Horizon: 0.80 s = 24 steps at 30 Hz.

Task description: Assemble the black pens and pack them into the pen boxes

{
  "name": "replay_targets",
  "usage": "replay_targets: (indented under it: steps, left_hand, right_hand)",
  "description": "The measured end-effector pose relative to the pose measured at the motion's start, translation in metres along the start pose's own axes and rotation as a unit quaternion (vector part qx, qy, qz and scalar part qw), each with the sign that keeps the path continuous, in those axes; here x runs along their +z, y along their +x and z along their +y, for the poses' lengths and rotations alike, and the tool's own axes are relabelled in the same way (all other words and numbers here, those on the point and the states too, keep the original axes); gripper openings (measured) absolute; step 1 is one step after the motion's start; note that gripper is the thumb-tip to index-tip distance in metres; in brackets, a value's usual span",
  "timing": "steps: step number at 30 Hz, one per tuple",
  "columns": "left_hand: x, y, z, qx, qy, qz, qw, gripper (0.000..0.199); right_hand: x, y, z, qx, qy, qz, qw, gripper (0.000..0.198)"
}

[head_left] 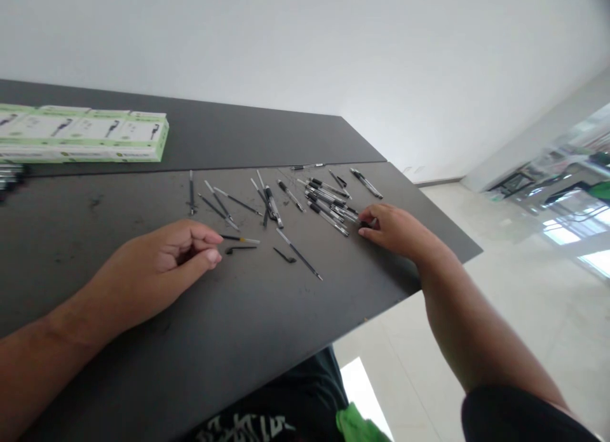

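Note:
My left hand hovers over the table at the left, fingers curled and a gap between thumb and forefinger; I see nothing in it. Just beyond its fingertips lies a refill with a yellowish section. A small black clip-shaped piece is below that refill, and another black piece lies to the right. My right hand is closed at the right end of a pile of clear pens with black grips. Its thumb and fingers pinch a small black pen part, mostly hidden.
Loose ink refills are scattered mid-table. A separate clear pen lies behind my right hand. White-and-green boxes stand in a row at the back left, with dark pens before them. The grey table ends at the right above a tiled floor.

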<state>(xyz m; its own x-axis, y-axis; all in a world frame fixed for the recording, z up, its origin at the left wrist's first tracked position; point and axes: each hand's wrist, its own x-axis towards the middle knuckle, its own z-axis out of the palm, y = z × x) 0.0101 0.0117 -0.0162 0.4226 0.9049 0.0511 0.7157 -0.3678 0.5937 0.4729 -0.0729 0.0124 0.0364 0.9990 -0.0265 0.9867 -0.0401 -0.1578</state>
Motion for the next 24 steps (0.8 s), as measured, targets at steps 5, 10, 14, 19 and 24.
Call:
replay_targets:
  steps: [5, 10, 14, 19, 24]
  left_hand:
    - [0.002, 0.002, -0.001, 0.009, -0.019, -0.017, 1.0, 0.046]
    - [0.003, 0.003, -0.002, 0.022, -0.014, -0.026, 0.999, 0.045]
    - [0.006, 0.007, -0.006, 0.023, -0.009, -0.033, 0.999, 0.049]
    - [0.008, 0.01, -0.005, 0.015, -0.006, -0.05, 0.999, 0.054]
    - [0.005, 0.008, 0.001, 0.013, -0.003, -0.051, 0.999, 0.056]
  right_hand:
    - [0.006, -0.009, 0.006, 0.032, 0.013, -0.021, 0.999, 0.024]
    - [0.002, -0.015, 0.006, 0.03, -0.002, -0.048, 0.998, 0.018]
    - [0.009, -0.023, 0.0, 0.013, -0.022, -0.036, 0.999, 0.014]
    - [0.014, -0.03, 0.002, 0.043, 0.007, 0.028, 0.999, 0.014]
    - [-0.002, -0.033, 0.027, 0.112, 0.066, 0.062, 0.989, 0.02]
